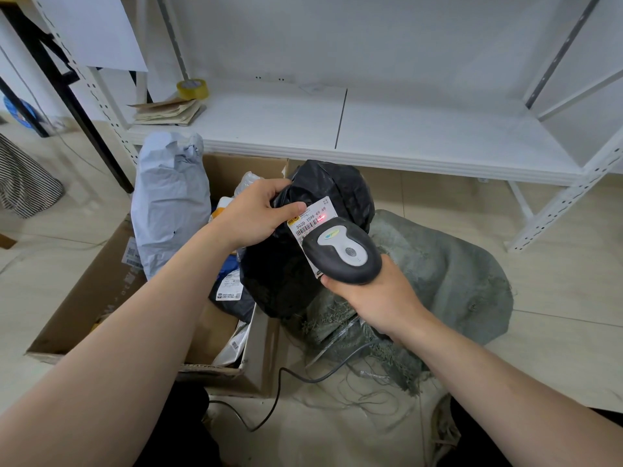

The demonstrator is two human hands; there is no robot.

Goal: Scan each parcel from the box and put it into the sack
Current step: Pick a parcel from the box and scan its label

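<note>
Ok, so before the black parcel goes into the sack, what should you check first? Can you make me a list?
1. Grip of the left hand on the black parcel: ok, the fingers curl round its top.
2. Grip of the right hand on the scanner: ok.
3. The red light falls on the barcode of the label: ok.
4. The scan has registered: cannot tell, nothing here shows a beep or a screen.
5. The sack has its mouth open: cannot tell, the parcel and hands hide it.
6. The box has other parcels waiting: ok.
</note>
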